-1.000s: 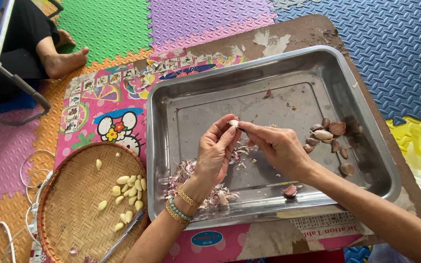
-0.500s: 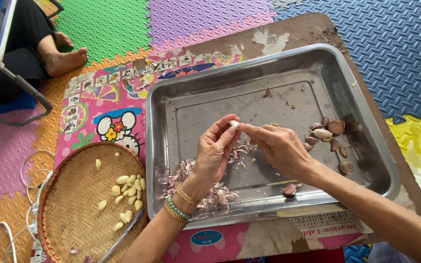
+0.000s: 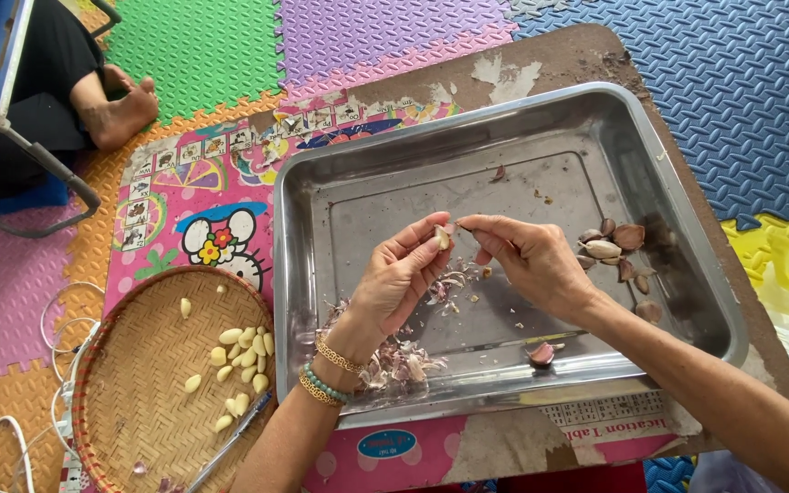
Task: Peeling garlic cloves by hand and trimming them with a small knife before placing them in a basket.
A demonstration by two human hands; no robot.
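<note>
Beside the metal tray [image 3: 687, 274], a woven basket [image 3: 130, 411] holds peeled cloves [image 3: 239, 351].

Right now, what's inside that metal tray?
Inside the metal tray: unpeeled garlic cloves at right, papery skins near the front-left. Both hands hover above it, left hand pinching a clove; whatever lies beneath them is hidden.

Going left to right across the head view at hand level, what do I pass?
Woven basket of peeled garlic cloves → left hand → garlic clove it holds → right hand → unpeeled cloves → metal tray's right rim.
</note>
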